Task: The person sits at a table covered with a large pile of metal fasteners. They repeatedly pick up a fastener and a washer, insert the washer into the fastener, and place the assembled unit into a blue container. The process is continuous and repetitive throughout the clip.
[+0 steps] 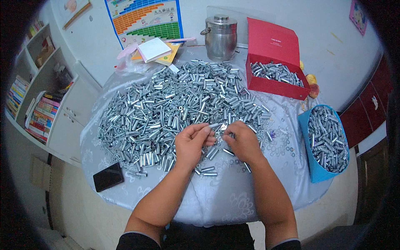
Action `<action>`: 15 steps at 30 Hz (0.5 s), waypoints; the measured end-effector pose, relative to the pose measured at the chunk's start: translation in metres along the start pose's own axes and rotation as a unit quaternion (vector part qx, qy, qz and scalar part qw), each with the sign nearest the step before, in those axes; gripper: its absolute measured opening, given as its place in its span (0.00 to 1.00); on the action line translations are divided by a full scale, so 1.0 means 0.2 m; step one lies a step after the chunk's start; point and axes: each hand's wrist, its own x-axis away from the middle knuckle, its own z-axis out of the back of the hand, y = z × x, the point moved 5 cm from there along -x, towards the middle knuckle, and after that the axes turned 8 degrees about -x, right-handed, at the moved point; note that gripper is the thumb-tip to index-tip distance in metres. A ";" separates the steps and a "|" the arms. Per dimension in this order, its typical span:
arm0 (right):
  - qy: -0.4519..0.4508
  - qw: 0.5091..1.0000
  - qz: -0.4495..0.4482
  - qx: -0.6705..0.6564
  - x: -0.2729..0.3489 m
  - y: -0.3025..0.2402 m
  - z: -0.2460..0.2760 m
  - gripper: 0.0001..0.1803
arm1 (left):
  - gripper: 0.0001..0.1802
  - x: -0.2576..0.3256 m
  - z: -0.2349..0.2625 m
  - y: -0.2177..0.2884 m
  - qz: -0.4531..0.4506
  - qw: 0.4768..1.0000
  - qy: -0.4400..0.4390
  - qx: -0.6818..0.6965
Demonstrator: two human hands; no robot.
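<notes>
My left hand (192, 141) is closed, pinching a short silver metal tube (214, 125) between thumb and fingers. Close by on its right, my right hand (243, 141) has its fingers curled together beside the tube's end. Small shiny pieces (223, 126) show at its fingertips; what it grips is too small to make out. Both hands are over the near right part of a broad heap of silver metal tubes (166, 106). Loose tubes (208, 171) lie just below the hands, and flat washers (287, 141) are scattered to the right.
A blue bin (313, 160) full of metal parts stands at the right, with an open red box (275, 86) of tubes behind it. A metal canister (221, 39), notepads (154, 50) and a black phone (108, 177) rest on the silvery tablecloth (141, 187). Bookshelves (62, 106) line the left.
</notes>
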 end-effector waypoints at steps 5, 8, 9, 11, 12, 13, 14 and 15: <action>-0.014 0.972 -0.156 -0.173 0.02 0.10 0.03 0.09 | 0.12 0.00 -0.01 0.00 -0.005 1.000 -0.004 -0.006; -0.015 0.973 -0.139 -0.181 0.02 0.10 0.05 0.11 | 0.12 0.01 -0.01 0.00 -0.002 1.000 -0.007 -0.013; -0.012 0.972 -0.127 -0.197 0.02 0.10 0.05 0.11 | 0.11 0.01 -0.01 0.00 -0.001 1.000 -0.009 -0.014; -0.025 0.962 -0.125 -0.240 0.02 0.11 0.05 0.12 | 0.11 0.01 -0.02 -0.01 0.011 1.000 -0.021 -0.009; -0.042 0.953 -0.134 -0.267 0.02 0.11 0.04 0.12 | 0.11 0.01 -0.03 -0.01 0.016 1.000 -0.026 -0.006; -0.059 0.943 -0.143 -0.294 0.02 0.11 0.03 0.13 | 0.11 0.01 -0.03 -0.01 0.020 0.999 -0.031 0.000; -0.066 0.933 -0.150 -0.321 0.01 0.10 0.03 0.13 | 0.12 0.00 -0.03 -0.02 0.023 0.999 -0.036 0.007; -0.072 0.922 -0.158 -0.347 0.02 0.08 0.03 0.13 | 0.12 0.00 -0.03 -0.03 0.028 0.999 -0.041 0.013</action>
